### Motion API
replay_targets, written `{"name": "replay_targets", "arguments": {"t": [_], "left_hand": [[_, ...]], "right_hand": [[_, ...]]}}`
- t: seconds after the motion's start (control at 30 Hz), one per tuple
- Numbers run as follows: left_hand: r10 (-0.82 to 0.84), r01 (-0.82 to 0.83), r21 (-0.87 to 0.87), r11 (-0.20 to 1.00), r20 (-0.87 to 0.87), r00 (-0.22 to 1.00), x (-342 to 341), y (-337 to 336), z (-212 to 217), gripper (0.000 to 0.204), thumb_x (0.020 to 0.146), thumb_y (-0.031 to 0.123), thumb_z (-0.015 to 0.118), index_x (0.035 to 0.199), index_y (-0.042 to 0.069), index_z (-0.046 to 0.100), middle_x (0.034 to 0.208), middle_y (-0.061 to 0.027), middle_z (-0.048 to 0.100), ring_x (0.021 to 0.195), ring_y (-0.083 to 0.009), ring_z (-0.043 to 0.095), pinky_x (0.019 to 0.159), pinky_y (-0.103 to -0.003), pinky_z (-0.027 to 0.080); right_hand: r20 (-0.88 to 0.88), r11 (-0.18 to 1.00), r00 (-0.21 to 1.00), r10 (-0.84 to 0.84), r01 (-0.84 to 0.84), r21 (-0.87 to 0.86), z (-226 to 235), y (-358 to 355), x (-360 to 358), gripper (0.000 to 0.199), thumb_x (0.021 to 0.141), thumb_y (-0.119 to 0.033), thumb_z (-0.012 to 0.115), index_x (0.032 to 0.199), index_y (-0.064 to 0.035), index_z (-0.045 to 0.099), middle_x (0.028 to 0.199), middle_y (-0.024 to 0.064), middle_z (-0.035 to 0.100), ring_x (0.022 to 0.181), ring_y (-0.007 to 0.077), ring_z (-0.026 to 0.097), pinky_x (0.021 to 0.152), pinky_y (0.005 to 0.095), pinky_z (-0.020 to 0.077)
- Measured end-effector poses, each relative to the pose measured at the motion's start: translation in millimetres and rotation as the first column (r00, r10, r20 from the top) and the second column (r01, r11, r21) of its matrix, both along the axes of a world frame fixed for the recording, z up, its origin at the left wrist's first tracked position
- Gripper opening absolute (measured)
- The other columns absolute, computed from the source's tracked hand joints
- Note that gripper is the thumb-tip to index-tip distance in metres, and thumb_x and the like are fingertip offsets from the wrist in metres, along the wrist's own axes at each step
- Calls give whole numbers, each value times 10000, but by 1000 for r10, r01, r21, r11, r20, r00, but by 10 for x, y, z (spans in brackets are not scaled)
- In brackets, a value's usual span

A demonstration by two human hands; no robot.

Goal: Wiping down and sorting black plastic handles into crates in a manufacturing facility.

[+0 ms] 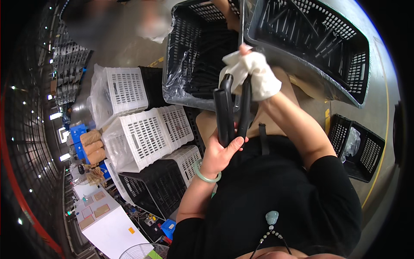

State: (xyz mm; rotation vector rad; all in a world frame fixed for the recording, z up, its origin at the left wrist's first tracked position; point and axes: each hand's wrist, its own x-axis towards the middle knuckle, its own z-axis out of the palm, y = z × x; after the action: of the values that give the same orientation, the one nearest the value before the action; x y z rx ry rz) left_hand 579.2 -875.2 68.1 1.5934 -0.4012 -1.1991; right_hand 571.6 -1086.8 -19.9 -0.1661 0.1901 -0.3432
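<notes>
Black U-shaped plastic part [228, 110] stands upright in front of the person's chest, its lower end hidden in the left hand [220, 153], which grips it. The right hand [258, 75], gloved in white, closes a white cloth [235, 67] against its top. Behind, black crates [310, 39] sit in clear plastic; white crates [146, 129] lie left.

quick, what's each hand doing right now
Left hand: bare, closed around the lower end of the black U-shaped part.
Right hand: in a white glove, pressing a white cloth on the part's top.
</notes>
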Motion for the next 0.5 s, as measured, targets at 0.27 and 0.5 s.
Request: {"name": "replay_targets", "arguments": {"t": [0.27, 0.5], "left_hand": [[62, -26, -96, 995, 396, 916, 68, 67, -187, 376, 857, 122, 706, 1153, -55, 555, 1013, -78, 646, 901, -138, 615, 814, -278, 496], [102, -95, -53, 994, 145, 984, 101, 210, -149, 332, 825, 118, 740, 1090, -34, 610, 996, -53, 654, 876, -118, 611, 794, -259, 489]], "right_hand": [[-319, 964, 946, -51, -36, -262, 226, 898, -241, 281, 897, -297, 666, 726, -88, 589, 592, -2, 554, 522, 87, 502, 480, 268, 387], [-271, 979, 962, -22, -35, -203, 366, 840, -273, 253, 899, -282, 667, 785, -70, 588, 612, 2, 563, 520, 101, 514, 487, 256, 414]]}}
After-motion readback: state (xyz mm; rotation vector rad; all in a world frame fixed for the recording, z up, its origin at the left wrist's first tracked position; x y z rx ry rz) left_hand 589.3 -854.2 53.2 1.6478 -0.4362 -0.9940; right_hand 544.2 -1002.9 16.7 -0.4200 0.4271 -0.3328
